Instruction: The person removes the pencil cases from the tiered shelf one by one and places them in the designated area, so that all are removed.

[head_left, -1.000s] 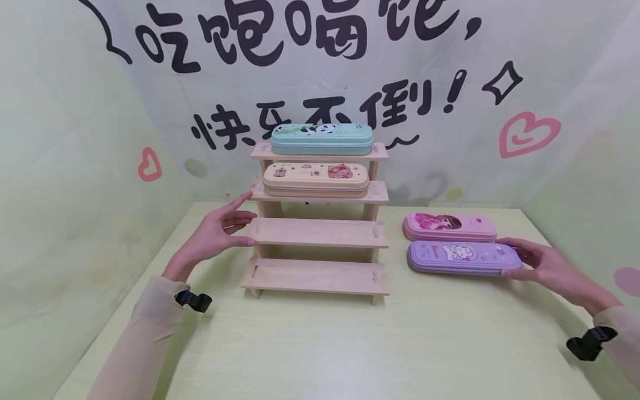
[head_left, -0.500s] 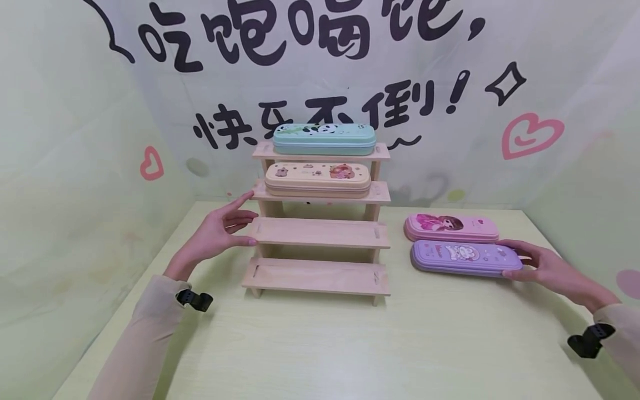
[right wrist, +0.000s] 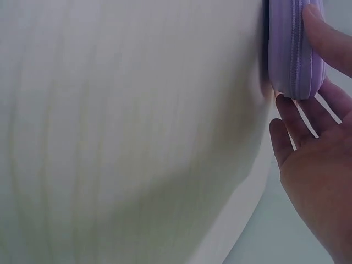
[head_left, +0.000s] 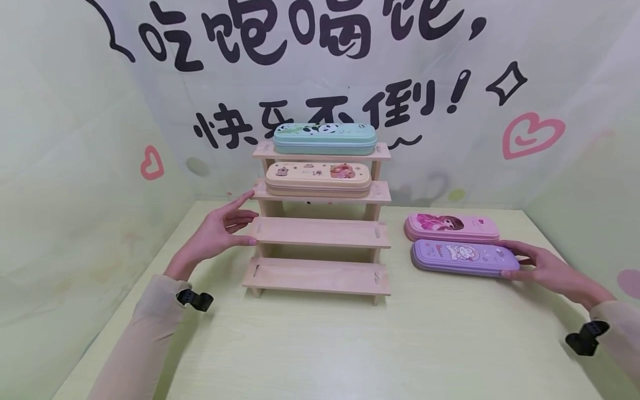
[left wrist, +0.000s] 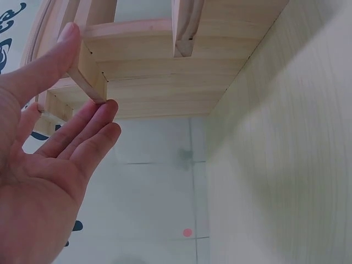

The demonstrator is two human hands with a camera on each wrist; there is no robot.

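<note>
A four-tier wooden shelf (head_left: pixel 320 232) holds a mint panda case (head_left: pixel 325 140) on its top tier and a cream case (head_left: pixel 318 180) on the tier below. At the shelf's left side my left hand (head_left: pixel 215 233) touches the tier ends with thumb and fingers extended; the left wrist view shows this hand (left wrist: pixel 60 137) against the wooden edges (left wrist: pixel 88 77). On the right, my right hand (head_left: pixel 555 272) pinches the right end of a purple case (head_left: pixel 462 258), thumb in front, fingers behind. In the right wrist view, the thumb lies on the zipped side of the purple case (right wrist: pixel 294 55).
Directly behind the purple case, a pink case (head_left: pixel 452 228) lies on the pale table (head_left: pixel 320 344). Fabric walls with black lettering and pink hearts enclose the back and both sides. The shelf's two lower tiers hold no case.
Between the earlier frames and now, the purple case and my right hand have shifted very slightly. My left hand stays at the shelf; the head view has moved a little.
</note>
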